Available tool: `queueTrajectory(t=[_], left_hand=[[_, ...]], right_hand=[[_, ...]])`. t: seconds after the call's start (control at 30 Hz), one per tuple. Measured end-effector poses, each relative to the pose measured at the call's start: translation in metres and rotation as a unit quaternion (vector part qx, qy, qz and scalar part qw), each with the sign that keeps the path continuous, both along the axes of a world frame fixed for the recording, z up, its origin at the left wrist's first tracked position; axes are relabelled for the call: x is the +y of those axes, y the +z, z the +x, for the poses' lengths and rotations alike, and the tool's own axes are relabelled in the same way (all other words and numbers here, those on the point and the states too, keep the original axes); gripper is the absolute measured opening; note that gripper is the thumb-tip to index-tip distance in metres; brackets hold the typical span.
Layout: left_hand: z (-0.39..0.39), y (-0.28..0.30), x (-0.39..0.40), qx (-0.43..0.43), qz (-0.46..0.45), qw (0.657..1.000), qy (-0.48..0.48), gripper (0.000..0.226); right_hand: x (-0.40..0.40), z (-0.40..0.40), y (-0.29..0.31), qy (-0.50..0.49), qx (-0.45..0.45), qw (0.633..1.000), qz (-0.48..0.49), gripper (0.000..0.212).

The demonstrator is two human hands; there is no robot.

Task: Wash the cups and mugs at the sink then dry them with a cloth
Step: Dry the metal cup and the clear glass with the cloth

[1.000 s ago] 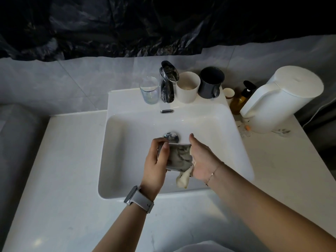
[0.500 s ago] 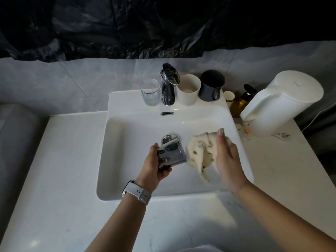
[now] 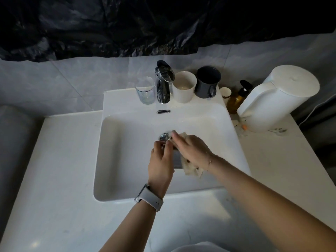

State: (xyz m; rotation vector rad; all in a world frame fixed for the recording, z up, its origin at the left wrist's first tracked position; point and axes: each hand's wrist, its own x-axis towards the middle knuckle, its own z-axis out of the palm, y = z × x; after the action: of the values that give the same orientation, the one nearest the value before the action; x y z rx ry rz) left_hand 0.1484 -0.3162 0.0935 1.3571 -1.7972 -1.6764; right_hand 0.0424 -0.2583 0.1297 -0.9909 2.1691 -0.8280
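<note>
Head view: left hand (image 3: pixel 161 161) is gripping metal cup (image 3: pixel 177 160) over sink (image 3: pixel 127 142) so drips fall in, right hand (image 3: pixel 190 151) is clutching cloth (image 3: pixel 190 170) against it, drying.

Grey tiled wall (image 3: pixel 76 79), black plastic sheeting (image 3: pixel 127 24) above.

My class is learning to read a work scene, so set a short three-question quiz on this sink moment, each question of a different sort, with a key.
1. True or false: the left hand holds the metal cup over the sink.
2. What does the right hand press on the cup? A sponge, B cloth, C brush.
3. Which vessel stands left of the tap?

Key: 1 true; 2 B; 3 the clear glass.
</note>
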Motion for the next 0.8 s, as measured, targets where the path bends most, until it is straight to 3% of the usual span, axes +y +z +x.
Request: queueTrajectory(t=[0.07,0.17,0.3,0.37,0.43,0.5,0.63,0.73,0.8], left_hand=[[0.002,0.001,0.002,-0.018,-0.066,0.997,-0.02,0.028],[0.007,-0.004,0.004,-0.013,-0.09,0.995,-0.031,0.024],[0.007,-0.008,0.005,0.016,-0.122,0.992,-0.01,0.021],[0.005,-0.009,0.007,0.045,-0.088,0.994,0.04,0.017],[0.003,-0.01,0.007,0.084,-0.022,0.992,0.088,0.018],[-0.001,-0.014,0.007,0.107,0.055,0.986,0.116,0.028],[-0.004,-0.012,0.003,0.086,0.242,0.958,0.128,0.052],[-0.002,0.002,-0.002,0.055,0.374,0.919,0.11,0.043],[-0.001,0.012,0.0,0.05,0.424,0.897,0.11,0.039]], right_hand=[[-0.004,-0.01,-0.001,-0.03,-0.169,0.985,0.018,0.06],[-0.005,-0.018,-0.013,-0.142,-0.35,0.926,0.024,0.059],[-0.012,-0.014,-0.036,-0.24,-0.456,0.857,0.017,0.048],[-0.016,-0.006,-0.044,-0.279,-0.466,0.839,-0.03,0.036],[-0.016,0.003,-0.038,-0.326,-0.495,0.801,-0.082,0.038],[-0.014,0.01,-0.034,-0.347,-0.454,0.812,-0.121,0.034],[0.001,0.028,-0.027,-0.27,-0.263,0.909,-0.18,0.032],[0.02,0.026,-0.039,-0.108,-0.089,0.96,-0.244,0.03],[0.027,0.012,-0.042,0.01,-0.017,0.964,-0.263,0.034]])
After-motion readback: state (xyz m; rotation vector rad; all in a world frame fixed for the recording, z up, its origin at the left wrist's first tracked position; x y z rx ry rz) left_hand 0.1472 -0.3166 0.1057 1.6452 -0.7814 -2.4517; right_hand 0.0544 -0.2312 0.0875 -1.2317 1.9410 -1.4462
